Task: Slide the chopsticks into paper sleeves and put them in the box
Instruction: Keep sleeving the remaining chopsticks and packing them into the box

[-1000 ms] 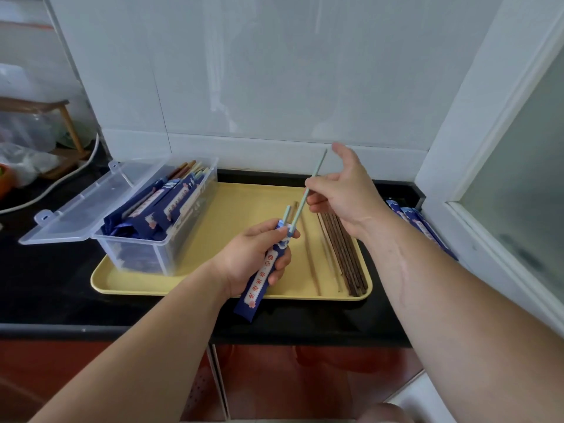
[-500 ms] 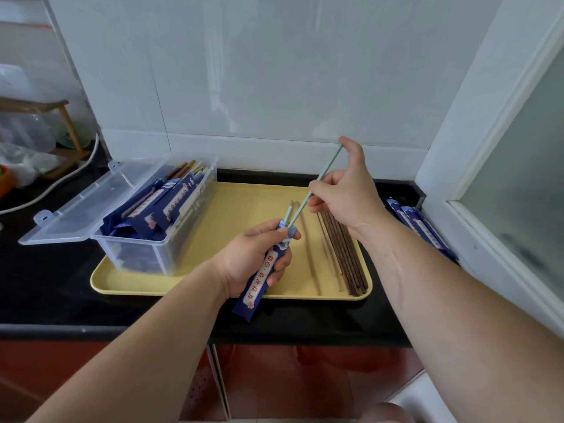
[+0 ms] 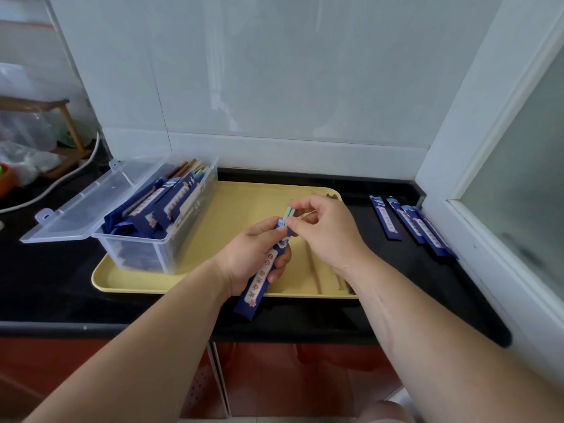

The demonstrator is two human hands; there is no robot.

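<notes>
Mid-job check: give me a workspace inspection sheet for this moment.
Surface: black counter with a yellow tray.
Job's things: open clear box of sleeved chopsticks on the tray; blue sleeve with pale green chopsticks sticking out; spare sleeves on the counter at right; brown chopsticks on the tray.
Clutter: plastic bags, far left.
Grippers: left hand holds the sleeve; right hand pinches the sleeve's mouth.
Cables: white cable, left.
Surroundings: tiled wall.

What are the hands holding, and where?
Left hand grips the blue paper sleeve mid-length; right hand pinches the pale green chopsticks at their protruding tops.
</notes>
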